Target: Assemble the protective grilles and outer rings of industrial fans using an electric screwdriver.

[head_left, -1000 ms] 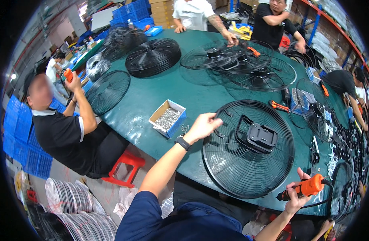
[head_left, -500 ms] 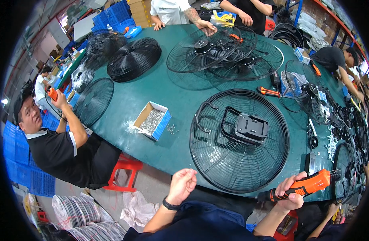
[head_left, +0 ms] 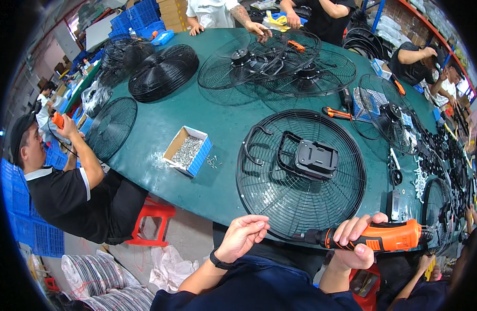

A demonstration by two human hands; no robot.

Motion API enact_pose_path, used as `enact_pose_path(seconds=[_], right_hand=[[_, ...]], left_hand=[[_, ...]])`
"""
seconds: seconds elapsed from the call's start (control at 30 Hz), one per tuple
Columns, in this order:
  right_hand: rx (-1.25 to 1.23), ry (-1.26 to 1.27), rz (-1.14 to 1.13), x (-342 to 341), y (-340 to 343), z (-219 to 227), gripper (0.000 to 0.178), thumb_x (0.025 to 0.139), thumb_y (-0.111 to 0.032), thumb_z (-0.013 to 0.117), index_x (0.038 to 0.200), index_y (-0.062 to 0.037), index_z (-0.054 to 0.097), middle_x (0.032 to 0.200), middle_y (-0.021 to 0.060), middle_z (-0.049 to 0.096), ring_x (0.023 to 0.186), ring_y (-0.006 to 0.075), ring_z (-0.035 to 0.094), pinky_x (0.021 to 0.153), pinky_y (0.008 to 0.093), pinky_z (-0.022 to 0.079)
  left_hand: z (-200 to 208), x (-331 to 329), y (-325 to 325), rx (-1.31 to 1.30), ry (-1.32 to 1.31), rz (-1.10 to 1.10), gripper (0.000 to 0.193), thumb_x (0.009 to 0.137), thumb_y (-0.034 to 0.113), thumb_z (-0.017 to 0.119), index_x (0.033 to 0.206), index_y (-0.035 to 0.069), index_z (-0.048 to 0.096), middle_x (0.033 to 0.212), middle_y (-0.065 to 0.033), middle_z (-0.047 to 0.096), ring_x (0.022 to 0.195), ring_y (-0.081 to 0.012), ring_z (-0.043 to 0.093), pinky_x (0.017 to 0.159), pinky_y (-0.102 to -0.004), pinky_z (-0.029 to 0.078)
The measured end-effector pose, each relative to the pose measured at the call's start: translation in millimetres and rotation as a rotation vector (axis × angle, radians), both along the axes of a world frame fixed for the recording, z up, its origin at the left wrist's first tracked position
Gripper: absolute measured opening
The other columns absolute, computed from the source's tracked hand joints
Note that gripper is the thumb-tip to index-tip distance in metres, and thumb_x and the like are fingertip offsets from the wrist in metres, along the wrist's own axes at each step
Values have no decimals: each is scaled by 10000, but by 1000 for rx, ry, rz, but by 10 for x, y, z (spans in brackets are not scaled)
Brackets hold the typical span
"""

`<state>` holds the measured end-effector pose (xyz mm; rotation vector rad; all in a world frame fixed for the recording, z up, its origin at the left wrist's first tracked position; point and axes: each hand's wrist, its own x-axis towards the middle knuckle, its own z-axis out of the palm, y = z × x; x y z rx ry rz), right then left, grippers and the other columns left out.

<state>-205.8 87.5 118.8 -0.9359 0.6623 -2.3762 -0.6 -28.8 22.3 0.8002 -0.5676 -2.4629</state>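
A round black fan guard lies on the table in front of me, a black square bracket and a curved black handle on it. My right hand is wrapped round an orange and black power screwdriver, held level over the guard's near edge with its nose pointing left. At the guard's near left rim is my left hand, fingers bent and pinched together. Whatever these fingers hold, if anything, is too small to make out.
An open box of small screws stands left of the guard, a few screws spilled beside it. More fan guards lie at the back. Black parts crowd the right side. A co-worker sits at the left; others stand beyond the table.
My right hand has brought the screwdriver leftward, its nose now closer to my left hand. My left hand has turned slightly and come nearer the guard's rim. The view has shifted a little.
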Motion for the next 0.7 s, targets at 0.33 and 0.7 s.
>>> enact_pose_path(seconds=[0.33,0.7], right_hand=[[21,67,18,366,-135,32,581,692,-74,669,1193,-56,375,745,99,532,561,202,541,530,340,519],[79,133,29,499,-180,29,563,667,-93,638,1165,-44,380,731,94,511,539,177,501,500,304,497]], left_hand=[[-1,-42,183,158,234,-156,142,915,80,541,1022,3,596,871,-81,645,654,-108,536,527,-211,400],[-78,79,232,127,235,-98,151,926,99,536,1007,0,617,864,-83,657,632,-104,540,490,-199,372]])
